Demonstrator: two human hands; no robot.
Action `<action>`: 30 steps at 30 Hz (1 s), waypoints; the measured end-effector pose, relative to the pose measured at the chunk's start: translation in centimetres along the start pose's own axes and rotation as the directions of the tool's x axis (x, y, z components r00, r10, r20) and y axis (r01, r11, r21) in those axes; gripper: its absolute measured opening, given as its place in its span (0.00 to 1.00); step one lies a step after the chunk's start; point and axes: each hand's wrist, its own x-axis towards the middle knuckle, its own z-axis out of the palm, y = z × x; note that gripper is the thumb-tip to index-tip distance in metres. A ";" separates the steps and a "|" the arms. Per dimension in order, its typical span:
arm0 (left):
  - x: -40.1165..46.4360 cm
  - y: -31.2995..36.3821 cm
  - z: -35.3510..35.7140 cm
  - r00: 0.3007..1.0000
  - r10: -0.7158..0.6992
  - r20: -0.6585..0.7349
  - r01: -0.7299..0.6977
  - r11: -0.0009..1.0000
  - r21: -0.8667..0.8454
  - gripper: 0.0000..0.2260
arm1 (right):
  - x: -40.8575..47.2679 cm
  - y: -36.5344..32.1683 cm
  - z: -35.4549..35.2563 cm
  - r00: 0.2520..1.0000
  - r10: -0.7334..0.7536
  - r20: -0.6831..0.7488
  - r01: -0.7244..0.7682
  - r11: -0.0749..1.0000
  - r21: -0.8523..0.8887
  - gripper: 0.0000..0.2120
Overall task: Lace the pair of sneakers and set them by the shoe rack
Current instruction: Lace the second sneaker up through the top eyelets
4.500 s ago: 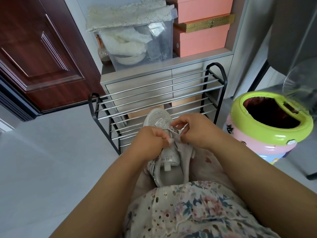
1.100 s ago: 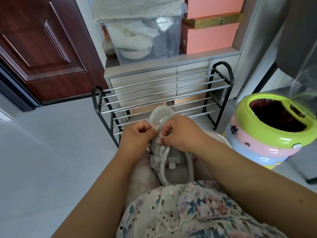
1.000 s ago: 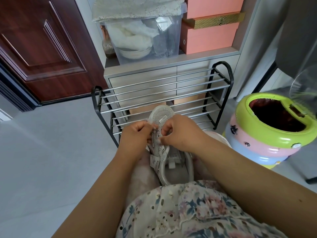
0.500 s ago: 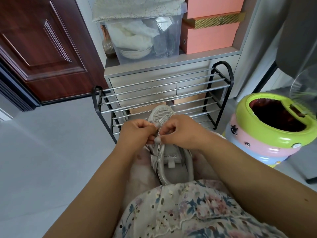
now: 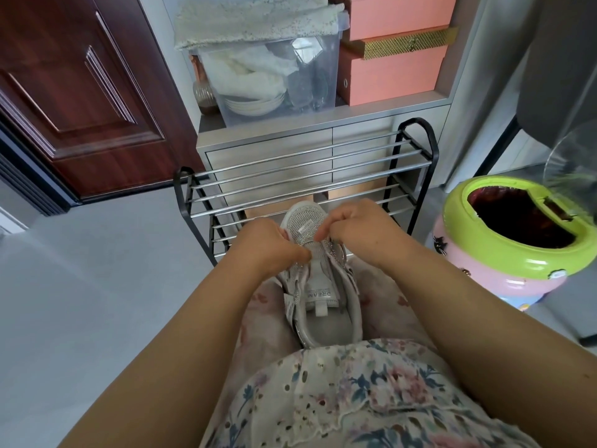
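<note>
A pale grey sneaker (image 5: 319, 295) with glittery trim lies on my lap, toe pointing away toward the shoe rack (image 5: 303, 176). My left hand (image 5: 268, 247) pinches the sparkly lace (image 5: 298, 270) at the sneaker's left eyelets. On the right side, near the toe, my right hand (image 5: 355, 234) pinches the lace's other part with curled fingers. The tongue, printed with lettering, lies bare between the two sides. The second sneaker is not in sight.
The black and chrome rack stands just beyond my knees against a grey drawer unit (image 5: 323, 147). A green and pink bin (image 5: 504, 247) sits at the right. On the unit stand a clear storage box (image 5: 274, 76) and pink boxes (image 5: 391, 69). A dark red door (image 5: 74, 92) is at the left.
Over the last second my hands have drawn slightly apart across the sneaker, the left sliding down toward the side eyelets. The sneaker has stayed on my lap.
</note>
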 end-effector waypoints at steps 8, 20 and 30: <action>0.1 -0.1 -1.5 0.992 0.026 0.124 -0.028 0.999 0.021 0.03 | 0.0 0.4 1.2 0.990 -0.138 0.036 0.143 0.958 -0.247 0.06; -0.4 -0.3 0.0 0.995 0.090 -0.045 -0.086 0.993 0.086 0.03 | -0.1 0.7 2.4 0.991 -0.114 0.074 0.135 0.877 -0.461 0.14; -1.2 -0.5 0.8 0.966 0.178 -0.189 -0.152 0.978 0.142 0.11 | -0.1 0.8 2.1 0.992 -0.100 0.083 0.126 0.893 -0.432 0.13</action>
